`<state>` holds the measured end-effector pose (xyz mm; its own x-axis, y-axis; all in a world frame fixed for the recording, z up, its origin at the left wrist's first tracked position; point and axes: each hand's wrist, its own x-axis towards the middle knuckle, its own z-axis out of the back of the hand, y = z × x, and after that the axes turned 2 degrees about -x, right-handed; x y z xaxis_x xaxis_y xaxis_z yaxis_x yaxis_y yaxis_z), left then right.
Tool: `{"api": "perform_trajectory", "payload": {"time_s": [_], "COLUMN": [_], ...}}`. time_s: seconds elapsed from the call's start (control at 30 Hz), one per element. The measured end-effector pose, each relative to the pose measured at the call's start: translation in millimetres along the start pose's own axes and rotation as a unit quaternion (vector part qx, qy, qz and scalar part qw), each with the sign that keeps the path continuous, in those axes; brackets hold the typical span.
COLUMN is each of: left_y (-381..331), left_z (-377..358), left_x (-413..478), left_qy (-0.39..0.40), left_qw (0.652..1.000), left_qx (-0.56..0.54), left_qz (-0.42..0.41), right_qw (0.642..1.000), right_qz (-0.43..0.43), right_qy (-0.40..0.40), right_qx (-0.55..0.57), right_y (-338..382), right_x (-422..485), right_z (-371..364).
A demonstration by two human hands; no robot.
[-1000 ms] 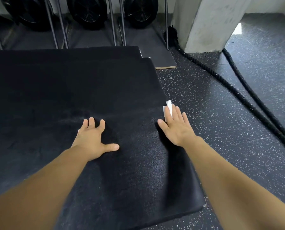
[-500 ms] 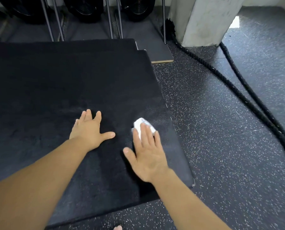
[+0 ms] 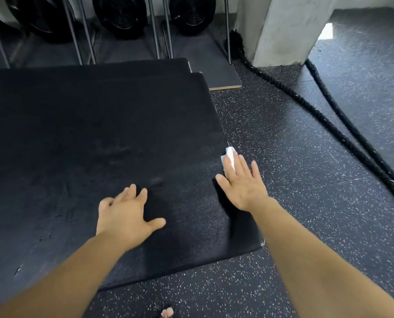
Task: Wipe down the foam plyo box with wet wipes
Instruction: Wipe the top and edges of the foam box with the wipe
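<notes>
Floor point(image 3: 306, 203) lying open right of the foam plyo box point(image 3: 99, 134).
Box top looking matte black; left hand point(image 3: 125, 216) resting flat, fingers spread; right hand point(image 3: 244, 184), fingers straight, pressing white wet wipe point(image 3: 230, 157) on the right edge.

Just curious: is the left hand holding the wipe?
No, the wipe lies under the right hand; the left hand rests bare on the box.

The plyo box top point(image 3: 99, 138) lies open ahead and left of the left hand point(image 3: 125, 214), which rests flat on it. A free strip runs between it and the right hand point(image 3: 244, 182) at the box's right edge. Rightward, the speckled floor point(image 3: 306, 214) is open up to the rope point(image 3: 329, 120). Rack posts point(image 3: 86, 35) and a pillar point(image 3: 283, 31) close the far side.
</notes>
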<state>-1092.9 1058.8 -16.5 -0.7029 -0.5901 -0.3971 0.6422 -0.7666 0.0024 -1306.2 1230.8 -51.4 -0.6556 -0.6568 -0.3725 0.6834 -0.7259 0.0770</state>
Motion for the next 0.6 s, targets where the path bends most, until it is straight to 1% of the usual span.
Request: {"api": "perform_trajectory", "payload": {"time_s": [0.17, 0.3, 0.43, 0.5, 0.6], "left_y": [-6, -7, -9, -10, -11], "left_z": [-5, -4, -2, -1, 1], "left_x": [3, 5, 6, 7, 7], "left_qy": [0.022, 0.039, 0.047, 0.050, 0.052], "left_qw": [1.000, 0.999, 0.998, 0.998, 0.998], "left_qx": [0.009, 0.023, 0.036, 0.041, 0.041], "left_qz": [0.008, 0.013, 0.016, 0.016, 0.015], "right_qw": [0.998, 0.999, 0.999, 0.998, 0.992], "right_qz": [-0.036, -0.032, 0.009, 0.052, 0.123], "right_qy": [0.002, -0.018, -0.032, -0.026, -0.011], "right_qx": [0.046, 0.027, 0.033, 0.033, 0.002], "right_y": [11, 39, 68, 84, 92], "right_x": [-8, -34, -63, -77, -88], "right_z": [-7, -25, -37, -42, -47]}}
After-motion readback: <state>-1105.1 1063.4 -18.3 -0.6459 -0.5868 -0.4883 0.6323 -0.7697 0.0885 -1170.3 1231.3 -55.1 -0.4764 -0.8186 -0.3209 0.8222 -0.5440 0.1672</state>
